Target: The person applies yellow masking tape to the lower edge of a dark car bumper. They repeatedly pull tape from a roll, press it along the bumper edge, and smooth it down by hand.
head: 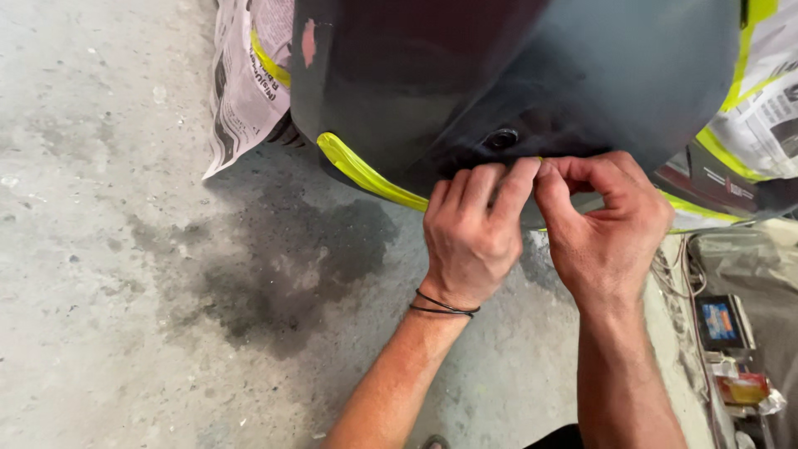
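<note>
Head view: two bare hands meet at the lower rim of a dark, glossy, curved body panel [515, 75]. The left hand [470, 237], black bands at its wrist, lays its fingers [490, 187] close together, tips pressing on the panel's edge. The right hand [603, 229] curls, thumb and forefinger pinching at the same spot, where a strip of bright yellow masking tape [366, 175] runs along the rim; whether the pinch holds the tape's end itself cannot be told. The tape follows the smooth curve leftward, slightly wrinkled. A small round hole [501, 138] sits in the panel just above the fingertips. Sheets of newspaper [241, 91], taped on in yellow, cover the areas to either side of the panel. Below lies rough, stained concrete floor [125, 249], open to the left of the arms. At the right edge, a small device with a blue screen [720, 323] and loose wires [677, 278] crowd the ground near the right forearm.
</note>
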A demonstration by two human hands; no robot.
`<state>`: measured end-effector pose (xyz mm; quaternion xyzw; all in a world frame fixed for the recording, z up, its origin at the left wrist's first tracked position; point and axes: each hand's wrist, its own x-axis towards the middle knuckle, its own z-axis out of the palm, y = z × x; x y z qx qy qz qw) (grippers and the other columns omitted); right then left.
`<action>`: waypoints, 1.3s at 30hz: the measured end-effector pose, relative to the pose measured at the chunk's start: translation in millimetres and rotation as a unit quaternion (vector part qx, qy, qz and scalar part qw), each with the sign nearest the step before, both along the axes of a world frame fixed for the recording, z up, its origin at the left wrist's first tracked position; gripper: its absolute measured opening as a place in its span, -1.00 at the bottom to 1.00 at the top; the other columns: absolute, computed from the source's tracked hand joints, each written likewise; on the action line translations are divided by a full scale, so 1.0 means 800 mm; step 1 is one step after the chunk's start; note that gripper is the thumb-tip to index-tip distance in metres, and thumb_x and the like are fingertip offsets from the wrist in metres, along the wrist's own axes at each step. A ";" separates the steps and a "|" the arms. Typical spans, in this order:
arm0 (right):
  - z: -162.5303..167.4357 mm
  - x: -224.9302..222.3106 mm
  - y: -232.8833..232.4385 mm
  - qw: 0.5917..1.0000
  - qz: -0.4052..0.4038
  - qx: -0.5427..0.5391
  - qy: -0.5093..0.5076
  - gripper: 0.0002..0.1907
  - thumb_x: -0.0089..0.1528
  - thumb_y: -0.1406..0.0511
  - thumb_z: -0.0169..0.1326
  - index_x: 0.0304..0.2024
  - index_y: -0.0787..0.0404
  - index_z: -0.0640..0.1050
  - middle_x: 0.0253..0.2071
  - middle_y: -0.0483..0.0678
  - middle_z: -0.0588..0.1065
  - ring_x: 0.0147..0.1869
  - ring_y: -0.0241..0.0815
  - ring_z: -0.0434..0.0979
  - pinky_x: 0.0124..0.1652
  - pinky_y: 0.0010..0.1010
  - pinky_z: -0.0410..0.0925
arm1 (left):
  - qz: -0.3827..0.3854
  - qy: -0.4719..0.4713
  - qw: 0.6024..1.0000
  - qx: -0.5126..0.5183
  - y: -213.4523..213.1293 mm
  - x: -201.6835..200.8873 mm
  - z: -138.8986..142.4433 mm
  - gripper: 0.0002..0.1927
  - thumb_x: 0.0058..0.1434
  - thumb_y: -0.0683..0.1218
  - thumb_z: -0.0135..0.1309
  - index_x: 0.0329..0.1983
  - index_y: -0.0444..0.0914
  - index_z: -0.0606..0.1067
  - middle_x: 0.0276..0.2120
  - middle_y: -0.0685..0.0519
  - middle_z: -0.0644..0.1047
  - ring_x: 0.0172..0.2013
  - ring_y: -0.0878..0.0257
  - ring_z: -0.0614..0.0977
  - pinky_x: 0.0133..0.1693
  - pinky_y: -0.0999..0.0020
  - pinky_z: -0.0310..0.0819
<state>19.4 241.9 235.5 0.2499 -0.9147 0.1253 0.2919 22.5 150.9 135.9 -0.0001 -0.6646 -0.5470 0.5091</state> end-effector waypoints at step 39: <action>-0.010 0.000 -0.016 0.990 -0.041 -0.131 -0.042 -0.84 0.36 0.33 0.27 -0.20 0.36 0.64 -0.30 -0.10 0.55 -0.25 -0.41 0.52 -0.21 -0.57 0.38 | -0.026 0.043 0.998 0.023 -0.009 0.003 -0.008 -0.53 0.21 -0.31 0.16 0.19 -0.15 0.54 -0.14 0.07 0.43 -0.16 0.17 0.56 -0.10 0.27 0.54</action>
